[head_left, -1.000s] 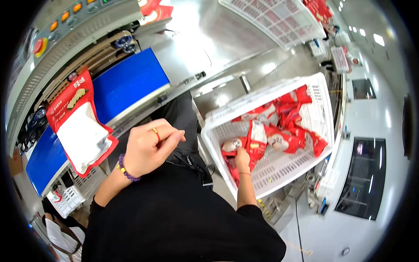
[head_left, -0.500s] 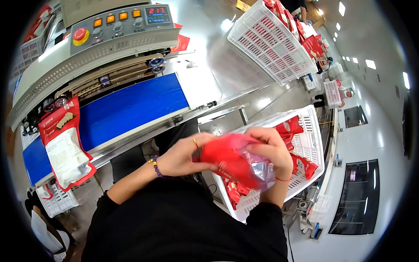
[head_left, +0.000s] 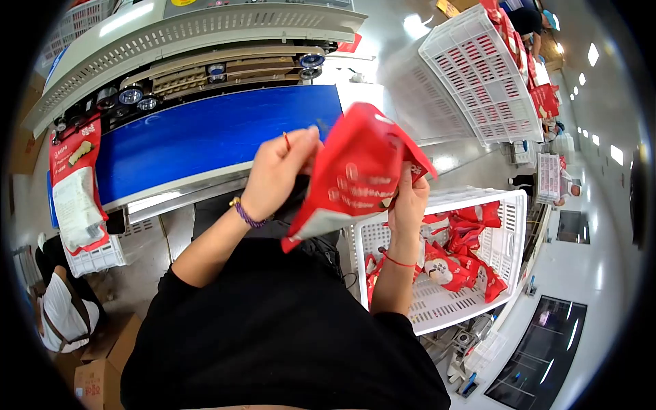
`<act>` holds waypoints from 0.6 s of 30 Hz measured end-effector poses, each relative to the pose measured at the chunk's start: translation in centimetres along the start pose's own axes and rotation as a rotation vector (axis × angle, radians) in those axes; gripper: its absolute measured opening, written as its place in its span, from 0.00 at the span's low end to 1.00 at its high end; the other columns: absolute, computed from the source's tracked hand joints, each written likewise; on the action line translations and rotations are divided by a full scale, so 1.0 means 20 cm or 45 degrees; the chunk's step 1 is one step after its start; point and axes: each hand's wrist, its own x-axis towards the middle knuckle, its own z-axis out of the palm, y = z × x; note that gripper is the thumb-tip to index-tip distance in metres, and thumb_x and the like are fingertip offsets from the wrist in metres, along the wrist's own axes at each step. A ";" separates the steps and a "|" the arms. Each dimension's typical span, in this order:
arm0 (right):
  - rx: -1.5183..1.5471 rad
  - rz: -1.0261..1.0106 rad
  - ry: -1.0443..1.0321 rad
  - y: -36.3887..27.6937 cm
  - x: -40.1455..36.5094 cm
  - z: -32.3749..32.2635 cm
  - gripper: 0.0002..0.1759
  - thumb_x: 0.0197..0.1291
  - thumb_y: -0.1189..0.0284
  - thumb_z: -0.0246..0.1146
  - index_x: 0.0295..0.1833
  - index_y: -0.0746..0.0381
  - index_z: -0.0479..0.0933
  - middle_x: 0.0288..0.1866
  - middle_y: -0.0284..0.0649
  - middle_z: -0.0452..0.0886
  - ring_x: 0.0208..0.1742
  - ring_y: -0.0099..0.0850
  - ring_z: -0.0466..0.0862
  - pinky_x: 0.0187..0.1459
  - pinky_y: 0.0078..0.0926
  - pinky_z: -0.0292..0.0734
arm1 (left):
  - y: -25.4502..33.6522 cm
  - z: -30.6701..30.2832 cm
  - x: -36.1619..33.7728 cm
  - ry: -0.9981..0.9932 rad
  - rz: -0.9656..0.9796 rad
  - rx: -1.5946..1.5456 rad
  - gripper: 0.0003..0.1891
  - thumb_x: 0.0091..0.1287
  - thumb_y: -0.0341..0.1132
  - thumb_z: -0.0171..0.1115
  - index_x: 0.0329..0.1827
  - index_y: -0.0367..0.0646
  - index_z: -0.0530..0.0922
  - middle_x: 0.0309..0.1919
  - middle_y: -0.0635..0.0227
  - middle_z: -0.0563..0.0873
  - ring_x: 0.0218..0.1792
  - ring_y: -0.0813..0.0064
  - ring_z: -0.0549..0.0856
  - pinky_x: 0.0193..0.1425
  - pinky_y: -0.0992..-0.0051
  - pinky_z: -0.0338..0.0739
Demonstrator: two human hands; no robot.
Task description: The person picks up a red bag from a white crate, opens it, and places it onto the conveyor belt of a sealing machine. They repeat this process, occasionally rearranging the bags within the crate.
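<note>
A red pouch with white print and a pale lower end is held up at a tilt in front of me. My right hand is closed on its right edge, thumb in front. At its left edge is my left hand, fingers curled in; the pouch hides some fingertips, and what they hold, if anything, cannot be made out. Below my right hand stands a white crate with several red pouches lying in it. Another red-and-white pouch hangs at the left end of the blue conveyor belt.
A sealing machine with rollers runs along the belt. On the metal table at the back right stands a white crate full of red pouches. Cardboard boxes and a seated person are at lower left; other people are farther right.
The pouch has been raised and turned more upright, its printed side now showing. My left hand has moved up and left, toward the belt. The view has shifted, with the machine's control panel mostly out of frame.
</note>
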 end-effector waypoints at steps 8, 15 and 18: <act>-0.091 -0.032 0.315 0.02 0.11 0.06 0.15 0.70 0.65 0.60 0.48 0.69 0.77 0.44 0.39 0.84 0.42 0.25 0.84 0.41 0.22 0.79 | -0.06 0.11 0.10 -0.011 0.440 0.609 0.21 0.63 0.30 0.69 0.57 0.38 0.73 0.50 0.68 0.82 0.52 0.80 0.80 0.59 0.77 0.74; 0.155 -0.019 -0.169 0.02 0.05 0.01 0.13 0.68 0.74 0.61 0.54 0.70 0.76 0.52 0.40 0.82 0.51 0.24 0.80 0.55 0.24 0.74 | -0.05 0.02 0.13 0.139 0.164 0.032 0.13 0.75 0.35 0.55 0.54 0.34 0.78 0.43 0.71 0.85 0.41 0.87 0.82 0.46 0.84 0.78; -0.060 -0.021 0.092 0.05 0.09 0.04 0.10 0.67 0.77 0.61 0.51 0.71 0.79 0.49 0.41 0.83 0.49 0.24 0.81 0.55 0.23 0.74 | -0.06 -0.03 0.16 0.231 0.527 0.645 0.11 0.74 0.33 0.56 0.51 0.33 0.79 0.42 0.69 0.85 0.41 0.84 0.81 0.46 0.82 0.76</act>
